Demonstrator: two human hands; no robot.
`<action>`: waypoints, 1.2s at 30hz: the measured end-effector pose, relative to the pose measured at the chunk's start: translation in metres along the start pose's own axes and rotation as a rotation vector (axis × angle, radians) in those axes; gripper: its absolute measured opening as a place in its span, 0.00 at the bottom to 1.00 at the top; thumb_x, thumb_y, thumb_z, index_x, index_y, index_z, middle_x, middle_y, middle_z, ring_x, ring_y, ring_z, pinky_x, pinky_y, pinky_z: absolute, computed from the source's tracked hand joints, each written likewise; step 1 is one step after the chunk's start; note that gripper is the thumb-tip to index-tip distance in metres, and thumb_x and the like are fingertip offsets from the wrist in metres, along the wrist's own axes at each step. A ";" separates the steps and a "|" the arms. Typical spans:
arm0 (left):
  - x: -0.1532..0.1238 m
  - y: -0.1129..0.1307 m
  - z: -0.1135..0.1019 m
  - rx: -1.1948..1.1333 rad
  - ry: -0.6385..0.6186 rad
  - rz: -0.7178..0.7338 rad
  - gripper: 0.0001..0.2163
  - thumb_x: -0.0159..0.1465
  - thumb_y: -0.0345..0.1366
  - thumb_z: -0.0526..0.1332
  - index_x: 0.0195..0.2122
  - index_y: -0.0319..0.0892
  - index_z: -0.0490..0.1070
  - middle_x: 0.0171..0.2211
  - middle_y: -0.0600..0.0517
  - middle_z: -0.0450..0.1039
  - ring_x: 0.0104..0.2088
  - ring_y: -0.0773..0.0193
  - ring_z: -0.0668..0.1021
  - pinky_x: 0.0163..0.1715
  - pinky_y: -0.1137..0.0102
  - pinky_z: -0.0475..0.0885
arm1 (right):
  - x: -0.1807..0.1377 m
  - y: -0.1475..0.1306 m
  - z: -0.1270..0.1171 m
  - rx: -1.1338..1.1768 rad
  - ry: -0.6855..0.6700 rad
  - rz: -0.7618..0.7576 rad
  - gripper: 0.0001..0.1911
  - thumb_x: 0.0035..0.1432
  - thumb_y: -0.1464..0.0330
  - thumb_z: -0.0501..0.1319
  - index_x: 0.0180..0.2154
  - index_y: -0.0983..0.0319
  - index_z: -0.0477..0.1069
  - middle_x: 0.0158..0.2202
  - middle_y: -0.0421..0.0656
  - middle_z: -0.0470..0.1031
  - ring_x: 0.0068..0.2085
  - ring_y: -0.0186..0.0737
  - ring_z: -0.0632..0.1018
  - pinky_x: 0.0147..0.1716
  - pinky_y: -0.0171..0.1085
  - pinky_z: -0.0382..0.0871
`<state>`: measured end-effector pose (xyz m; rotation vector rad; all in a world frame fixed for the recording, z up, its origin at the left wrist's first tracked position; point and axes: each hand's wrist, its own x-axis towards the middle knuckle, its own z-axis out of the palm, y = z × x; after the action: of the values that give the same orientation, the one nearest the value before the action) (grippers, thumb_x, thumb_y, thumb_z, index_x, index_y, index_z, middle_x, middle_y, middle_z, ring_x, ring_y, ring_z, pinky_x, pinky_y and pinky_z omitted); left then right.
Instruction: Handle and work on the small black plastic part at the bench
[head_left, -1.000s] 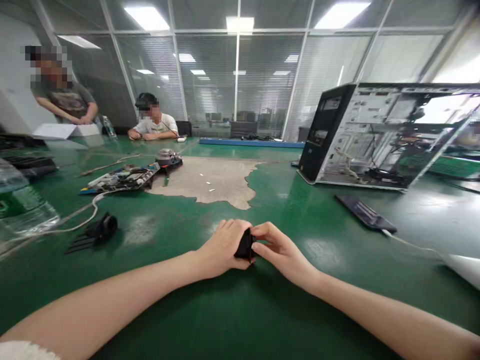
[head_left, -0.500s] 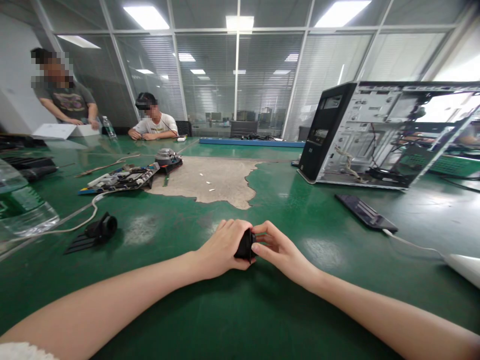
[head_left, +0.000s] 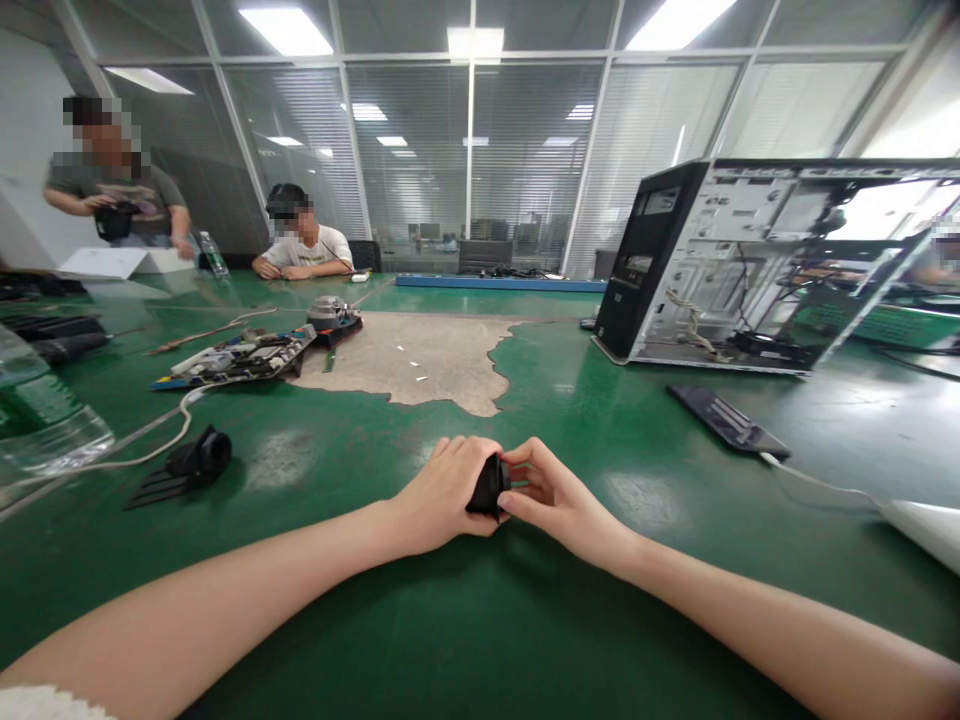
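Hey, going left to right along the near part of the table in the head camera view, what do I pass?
From the left: clear plastic bottle → black finned part → left hand → small black part → right hand → flat black panel.

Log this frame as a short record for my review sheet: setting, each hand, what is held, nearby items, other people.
setting: green table with a worn patch, in a glass-walled office
left hand: closed over a small black part
right hand: fingertips pinch the same part from the other side
left of the hands: black fan-like piece, white cable, circuit board
right of the hands: flat black panel, open computer case
others: seated person and standing person at the far end
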<state>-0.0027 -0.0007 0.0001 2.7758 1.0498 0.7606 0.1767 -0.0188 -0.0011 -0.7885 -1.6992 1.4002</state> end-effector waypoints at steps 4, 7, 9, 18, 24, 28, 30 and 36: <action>0.000 0.001 0.000 0.006 -0.002 0.004 0.24 0.50 0.37 0.62 0.46 0.41 0.53 0.40 0.49 0.65 0.39 0.56 0.68 0.38 0.64 0.60 | -0.002 -0.001 0.002 0.009 0.020 -0.081 0.11 0.53 0.67 0.60 0.36 0.59 0.59 0.38 0.39 0.63 0.39 0.33 0.72 0.38 0.36 0.70; 0.000 0.001 -0.001 0.005 -0.003 0.003 0.24 0.50 0.37 0.62 0.46 0.41 0.53 0.41 0.49 0.65 0.39 0.57 0.68 0.38 0.64 0.60 | -0.001 -0.002 0.002 0.001 0.048 -0.059 0.10 0.53 0.66 0.60 0.35 0.59 0.59 0.36 0.39 0.64 0.37 0.33 0.72 0.36 0.35 0.70; 0.000 0.001 -0.001 0.005 -0.002 0.001 0.24 0.50 0.37 0.63 0.46 0.41 0.53 0.41 0.49 0.65 0.39 0.57 0.68 0.38 0.64 0.60 | 0.000 -0.003 0.002 -0.004 0.061 -0.011 0.12 0.52 0.65 0.60 0.35 0.59 0.58 0.35 0.39 0.66 0.37 0.34 0.72 0.35 0.36 0.71; 0.000 0.000 -0.001 -0.001 -0.007 0.002 0.24 0.50 0.36 0.62 0.46 0.42 0.54 0.42 0.48 0.65 0.40 0.56 0.68 0.39 0.63 0.60 | -0.001 -0.002 0.001 -0.044 -0.005 -0.014 0.14 0.52 0.66 0.61 0.38 0.60 0.58 0.37 0.39 0.67 0.39 0.34 0.73 0.41 0.38 0.69; 0.000 0.000 -0.001 -0.006 0.010 0.009 0.24 0.50 0.37 0.62 0.46 0.42 0.54 0.42 0.48 0.65 0.40 0.56 0.68 0.39 0.63 0.60 | -0.001 -0.001 0.001 -0.064 0.051 -0.055 0.10 0.55 0.63 0.57 0.36 0.60 0.59 0.35 0.40 0.66 0.38 0.35 0.72 0.35 0.37 0.71; 0.000 0.000 0.000 -0.011 0.012 0.011 0.24 0.50 0.38 0.62 0.46 0.41 0.54 0.41 0.48 0.65 0.40 0.56 0.68 0.39 0.63 0.60 | 0.000 -0.002 0.001 -0.102 0.103 0.007 0.13 0.53 0.64 0.60 0.38 0.60 0.59 0.37 0.41 0.66 0.40 0.37 0.71 0.37 0.39 0.71; 0.000 0.000 0.000 -0.016 0.009 0.012 0.24 0.50 0.38 0.62 0.46 0.41 0.54 0.42 0.48 0.65 0.40 0.56 0.68 0.39 0.63 0.60 | 0.001 -0.003 0.000 -0.105 0.112 0.034 0.14 0.52 0.64 0.60 0.39 0.60 0.59 0.38 0.42 0.66 0.40 0.37 0.72 0.38 0.39 0.70; 0.001 0.000 -0.001 -0.005 -0.005 0.003 0.24 0.50 0.37 0.62 0.46 0.41 0.54 0.41 0.48 0.65 0.39 0.56 0.68 0.38 0.63 0.60 | -0.001 -0.002 0.002 -0.100 0.047 -0.058 0.12 0.52 0.65 0.60 0.38 0.59 0.60 0.37 0.41 0.66 0.39 0.36 0.72 0.39 0.39 0.71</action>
<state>-0.0029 -0.0002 0.0008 2.7741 1.0417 0.7546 0.1759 -0.0212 0.0007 -0.8150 -1.7528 1.2557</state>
